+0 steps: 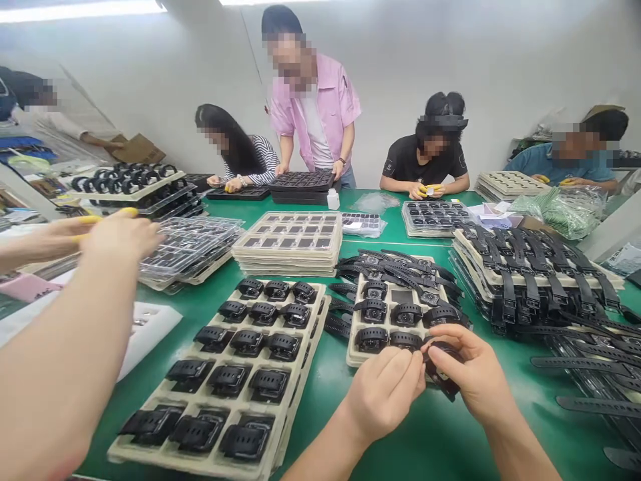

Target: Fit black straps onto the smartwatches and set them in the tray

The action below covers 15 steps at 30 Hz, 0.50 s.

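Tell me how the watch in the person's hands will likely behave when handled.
The watch probably flexes at its band, since similar straps at the right droop downward. It is likely light, being small enough to sit at the fingers of both hands. It may resist rolling, as the watches just beyond it show squarish cases.

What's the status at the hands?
Right hand holding black watch. Left hand at its edge. Watch tray just beyond. Co-worker's arm off left, apart.

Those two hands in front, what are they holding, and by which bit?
A black watch: the right hand seems to grip its strap; the left hand pinches at its edge, exact spot hidden.
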Each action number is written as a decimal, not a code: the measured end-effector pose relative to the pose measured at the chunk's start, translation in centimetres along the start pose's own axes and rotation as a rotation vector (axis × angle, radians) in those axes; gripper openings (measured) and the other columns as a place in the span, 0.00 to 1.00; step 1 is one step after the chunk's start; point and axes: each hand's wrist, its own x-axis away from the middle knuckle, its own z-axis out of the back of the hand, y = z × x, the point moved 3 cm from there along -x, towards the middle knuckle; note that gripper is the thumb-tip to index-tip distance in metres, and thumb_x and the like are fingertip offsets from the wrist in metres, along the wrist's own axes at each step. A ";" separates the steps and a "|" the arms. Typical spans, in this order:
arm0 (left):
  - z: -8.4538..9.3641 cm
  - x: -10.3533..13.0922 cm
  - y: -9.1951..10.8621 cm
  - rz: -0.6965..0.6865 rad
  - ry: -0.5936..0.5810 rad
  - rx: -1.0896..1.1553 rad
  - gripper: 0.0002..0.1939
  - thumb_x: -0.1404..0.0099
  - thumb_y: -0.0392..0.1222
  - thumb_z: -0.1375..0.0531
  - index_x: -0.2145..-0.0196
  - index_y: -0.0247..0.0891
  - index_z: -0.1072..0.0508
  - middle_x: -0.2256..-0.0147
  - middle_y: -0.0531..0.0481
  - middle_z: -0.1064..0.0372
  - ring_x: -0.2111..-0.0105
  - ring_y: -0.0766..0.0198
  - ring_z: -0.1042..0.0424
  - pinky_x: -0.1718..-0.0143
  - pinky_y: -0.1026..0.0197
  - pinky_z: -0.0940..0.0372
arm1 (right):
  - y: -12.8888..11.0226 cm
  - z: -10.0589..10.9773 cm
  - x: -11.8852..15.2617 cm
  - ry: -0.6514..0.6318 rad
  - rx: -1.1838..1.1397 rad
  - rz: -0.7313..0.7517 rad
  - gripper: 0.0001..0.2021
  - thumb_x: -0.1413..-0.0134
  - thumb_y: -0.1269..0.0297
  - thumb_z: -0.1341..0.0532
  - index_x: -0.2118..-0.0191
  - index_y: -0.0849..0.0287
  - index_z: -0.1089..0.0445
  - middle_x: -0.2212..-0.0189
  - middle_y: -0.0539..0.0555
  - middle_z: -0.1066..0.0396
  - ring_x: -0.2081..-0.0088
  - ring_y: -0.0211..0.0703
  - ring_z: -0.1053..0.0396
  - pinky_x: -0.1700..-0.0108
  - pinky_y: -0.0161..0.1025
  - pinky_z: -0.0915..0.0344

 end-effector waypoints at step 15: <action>0.7 -0.2 -1.3 0.221 0.059 0.190 0.12 0.32 0.27 0.44 0.54 0.33 0.27 0.67 0.42 0.24 0.68 0.59 0.27 0.68 0.57 0.27 | -5.0 1.8 -6.3 0.170 0.541 0.339 0.12 0.45 0.53 0.34 0.60 0.54 0.22 0.56 0.55 0.20 0.53 0.54 0.25 0.48 0.47 0.31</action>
